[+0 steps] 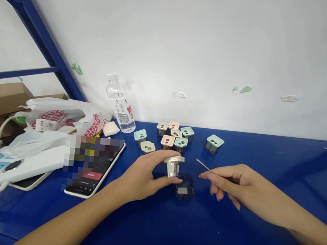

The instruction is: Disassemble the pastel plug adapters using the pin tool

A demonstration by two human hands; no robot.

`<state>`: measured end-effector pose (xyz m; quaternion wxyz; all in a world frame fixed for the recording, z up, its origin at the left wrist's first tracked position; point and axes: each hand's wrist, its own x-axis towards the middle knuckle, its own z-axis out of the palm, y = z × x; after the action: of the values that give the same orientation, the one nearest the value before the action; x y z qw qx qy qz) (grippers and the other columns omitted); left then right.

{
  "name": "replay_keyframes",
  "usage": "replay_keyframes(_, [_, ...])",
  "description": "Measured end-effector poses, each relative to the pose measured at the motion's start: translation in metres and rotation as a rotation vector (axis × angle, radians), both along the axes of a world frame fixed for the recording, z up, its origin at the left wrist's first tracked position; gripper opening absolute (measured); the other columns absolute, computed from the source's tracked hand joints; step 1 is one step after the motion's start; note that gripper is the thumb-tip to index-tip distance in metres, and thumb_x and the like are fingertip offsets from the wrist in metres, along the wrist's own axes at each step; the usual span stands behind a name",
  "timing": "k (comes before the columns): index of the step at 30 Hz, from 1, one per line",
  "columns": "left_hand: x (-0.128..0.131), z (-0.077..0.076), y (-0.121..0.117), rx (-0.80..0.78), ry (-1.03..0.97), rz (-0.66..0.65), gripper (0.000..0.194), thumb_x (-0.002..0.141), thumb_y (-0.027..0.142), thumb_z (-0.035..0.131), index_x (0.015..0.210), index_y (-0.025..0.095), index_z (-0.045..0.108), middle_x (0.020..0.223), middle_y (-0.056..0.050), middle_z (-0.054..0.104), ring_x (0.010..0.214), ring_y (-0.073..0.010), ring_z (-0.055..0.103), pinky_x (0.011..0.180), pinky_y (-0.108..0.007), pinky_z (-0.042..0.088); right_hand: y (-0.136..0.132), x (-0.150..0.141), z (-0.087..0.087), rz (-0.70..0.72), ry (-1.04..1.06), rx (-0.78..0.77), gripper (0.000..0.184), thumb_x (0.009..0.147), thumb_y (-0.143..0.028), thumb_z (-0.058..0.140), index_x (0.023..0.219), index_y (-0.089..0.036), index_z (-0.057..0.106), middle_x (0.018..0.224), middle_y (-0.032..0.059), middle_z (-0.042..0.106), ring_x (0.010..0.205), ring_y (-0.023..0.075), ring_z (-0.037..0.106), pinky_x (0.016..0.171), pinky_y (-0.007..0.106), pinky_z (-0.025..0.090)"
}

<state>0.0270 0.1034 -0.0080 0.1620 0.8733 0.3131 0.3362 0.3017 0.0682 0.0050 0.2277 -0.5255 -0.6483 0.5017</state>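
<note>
My left hand (143, 175) pinches a small white plastic cap part (173, 165) between thumb and fingers, just above a dark transparent square base (185, 187) resting on the blue table (169, 232). My right hand (233, 182) is closed on a thin metal pin (204, 165) that points up and to the left, a short way right of the base. Behind both hands stands a cluster of small pastel square pieces (173, 137), with one teal piece (214, 143) apart at the right.
A phone (94, 170) lies left of my left hand. Farther left are a white power strip (9, 166) with cables, plastic bags (61, 117), cardboard boxes (2, 99) and a water bottle (121, 104). A white wall rises behind the table.
</note>
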Motion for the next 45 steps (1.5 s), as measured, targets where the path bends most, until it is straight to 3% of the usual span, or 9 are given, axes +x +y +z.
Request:
replay_keyframes(2, [0.001,-0.002,0.000,-0.014,0.001,0.000,0.048,0.085,0.036,0.077,0.127,0.022,0.059,0.123,-0.008,0.072,0.112,-0.0224,0.070,0.101,-0.037,0.054,-0.004,-0.001,0.001,0.040,-0.104,0.056,0.052,0.090,-0.070,0.053,0.094,-0.025,0.079,0.060,0.0003,0.057,0.050,0.0130,0.051,0.046,0.026,0.037])
replay_keyframes(5, [0.003,-0.002,-0.001,-0.023,-0.013,-0.014,0.047,0.085,0.036,0.078,0.126,0.022,0.061,0.123,-0.006,0.072,0.111,-0.0217,0.070,0.102,-0.036,0.054,-0.009,-0.005,0.003,0.044,-0.168,0.162,0.047,0.093,-0.066,0.049,0.103,-0.030,0.078,0.054,-0.0034,0.047,0.045,0.0112,0.038,0.043,0.026,0.027])
replay_keyframes(9, [0.006,0.000,-0.004,-0.034,-0.016,-0.033,0.046,0.086,0.036,0.077,0.127,0.023,0.062,0.123,-0.007,0.073,0.112,-0.0224,0.071,0.101,-0.036,0.055,-0.013,-0.012,0.004,0.064,-0.180,0.235,0.048,0.098,-0.060,0.045,0.078,-0.024,0.070,0.058,-0.0020,0.049,0.050,0.0122,0.039,0.045,0.027,0.028])
replay_keyframes(16, [0.006,-0.004,-0.003,-0.014,-0.029,-0.078,0.046,0.086,0.036,0.076,0.128,0.023,0.061,0.124,-0.008,0.073,0.111,-0.0224,0.071,0.100,-0.036,0.056,-0.015,-0.018,0.004,0.125,-0.237,0.194,0.054,0.099,-0.065,0.034,0.076,-0.024,0.060,0.062,-0.0017,0.051,0.054,0.0135,0.044,0.049,0.027,0.033])
replay_keyframes(23, [0.006,-0.004,-0.003,-0.008,-0.028,-0.094,0.051,0.082,0.023,0.080,0.129,0.022,0.060,0.125,-0.007,0.073,0.114,-0.0208,0.070,0.102,-0.034,0.055,-0.016,-0.017,0.003,0.116,-0.261,0.165,0.057,0.097,-0.069,0.033,0.074,-0.024,0.058,0.062,-0.0020,0.052,0.054,0.0129,0.045,0.049,0.027,0.033])
replay_keyframes(31, [0.005,-0.005,-0.003,0.013,-0.001,-0.123,0.049,0.086,0.022,0.076,0.131,0.023,0.057,0.128,-0.007,0.071,0.116,-0.0197,0.069,0.102,-0.033,0.055,-0.016,-0.015,0.004,0.137,-0.245,0.143,0.056,0.098,-0.067,0.035,0.069,-0.023,0.052,0.062,-0.0024,0.051,0.054,0.0124,0.043,0.050,0.027,0.031])
replay_keyframes(45, [0.005,-0.005,-0.003,0.091,-0.003,-0.164,0.044,0.092,0.023,0.070,0.133,0.022,0.054,0.129,-0.007,0.071,0.117,-0.0172,0.069,0.100,-0.030,0.056,-0.017,-0.017,0.008,0.131,-0.247,0.074,0.054,0.099,-0.064,0.038,0.070,-0.022,0.054,0.061,-0.0026,0.053,0.056,0.0126,0.045,0.053,0.026,0.035])
